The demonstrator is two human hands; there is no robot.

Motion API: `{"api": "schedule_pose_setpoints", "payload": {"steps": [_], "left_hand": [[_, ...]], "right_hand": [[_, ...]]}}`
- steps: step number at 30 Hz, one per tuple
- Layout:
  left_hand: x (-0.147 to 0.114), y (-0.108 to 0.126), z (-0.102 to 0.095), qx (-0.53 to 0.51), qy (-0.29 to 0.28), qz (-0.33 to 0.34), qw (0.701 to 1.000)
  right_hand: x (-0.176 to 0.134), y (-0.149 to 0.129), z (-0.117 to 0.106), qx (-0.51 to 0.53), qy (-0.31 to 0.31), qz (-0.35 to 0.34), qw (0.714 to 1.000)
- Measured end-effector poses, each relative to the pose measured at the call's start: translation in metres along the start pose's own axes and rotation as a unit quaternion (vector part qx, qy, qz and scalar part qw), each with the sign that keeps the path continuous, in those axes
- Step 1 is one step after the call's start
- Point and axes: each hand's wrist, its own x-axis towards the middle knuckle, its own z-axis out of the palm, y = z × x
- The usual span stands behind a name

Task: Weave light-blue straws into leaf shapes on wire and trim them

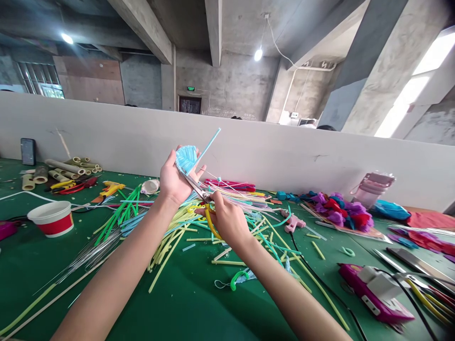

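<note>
My left hand is raised over the table, its fingers closed around a light-blue fuzzy piece, which looks like pipe cleaner worked into a rounded, ribbed shape. From its lower edge one straight blue stem sticks up to the right. My right hand grips scissors by their yellow handles. Their metal blades point up and left, reaching the underside of the blue piece by my left fingers. Whether the blades touch the stem is hard to see. Beneath both hands lies a heap of coloured pipe cleaners.
A paper cup, bamboo pieces and a yellow glue gun stand left. To the right are a pink glue gun, a purple power strip with cables, and crumpled coloured material. A pale partition closes off the back.
</note>
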Motion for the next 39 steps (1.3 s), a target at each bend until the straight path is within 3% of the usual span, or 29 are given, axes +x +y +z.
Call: {"api": "schedule_pose_setpoints", "payload": {"steps": [8, 23, 34, 39], "left_hand": [[-0.004, -0.009, 0.005, 0.024, 0.020, 0.027, 0.999], [-0.010, -0.023, 0.009, 0.019, 0.007, 0.043, 0.999], [-0.004, -0.027, 0.002, 0.052, 0.014, 0.054, 0.997], [-0.004, -0.028, 0.001, 0.078, 0.001, 0.095, 0.992]], "right_hand": [[-0.006, 0.002, 0.010, -0.101, 0.021, -0.050, 0.993], [-0.011, 0.011, 0.024, -0.048, 0.030, -0.048, 0.997], [-0.012, 0.010, 0.026, -0.014, 0.021, -0.009, 1.000], [-0.011, 0.014, 0.032, 0.082, 0.010, 0.082, 0.993]]}}
